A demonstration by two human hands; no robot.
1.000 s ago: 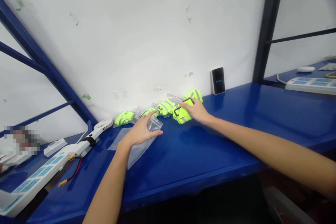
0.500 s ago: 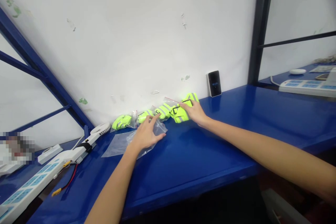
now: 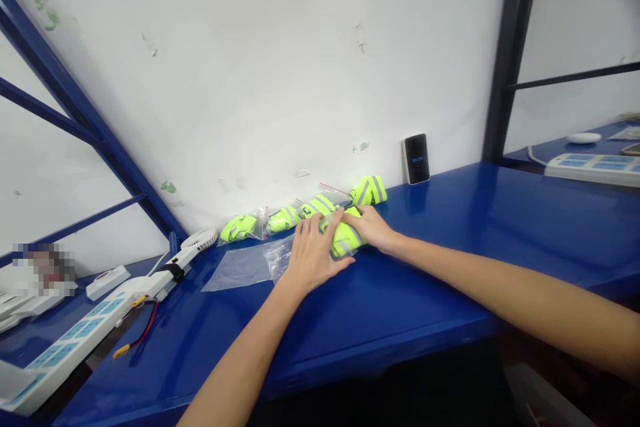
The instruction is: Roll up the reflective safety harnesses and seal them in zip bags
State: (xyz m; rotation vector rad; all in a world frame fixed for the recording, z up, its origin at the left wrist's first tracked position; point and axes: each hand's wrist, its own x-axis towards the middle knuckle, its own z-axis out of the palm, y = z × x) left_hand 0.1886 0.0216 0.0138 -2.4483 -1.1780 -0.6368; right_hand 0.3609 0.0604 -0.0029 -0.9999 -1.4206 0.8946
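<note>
My right hand point(image 3: 374, 228) grips a rolled neon-yellow reflective strap point(image 3: 347, 239) with grey stripes, just above the blue table. My left hand point(image 3: 314, 255) lies over a clear plastic bag point(image 3: 280, 259), its fingers bent and its thumb reaching below the strap. Clear film shows around the lower edge of the strap; how far the bag covers it is hidden by the fingers. Left of that bag lies a flat clear bag point(image 3: 237, 269). Behind my hands, bagged yellow straps point(image 3: 240, 227) line the wall, and an unbagged rolled strap point(image 3: 369, 191) lies at their right end.
A small black-screened device point(image 3: 416, 159) leans by the wall. On the left are a white fan point(image 3: 201, 239), a long power strip point(image 3: 65, 340) and a red-black cable with yellow plugs point(image 3: 149, 328). The blue table's front edge point(image 3: 400, 352) runs below my forearms.
My right hand has brought one strap toward me, away from the unbagged strap at the wall. My left hand has moved right with the clear bag and now meets the strap.
</note>
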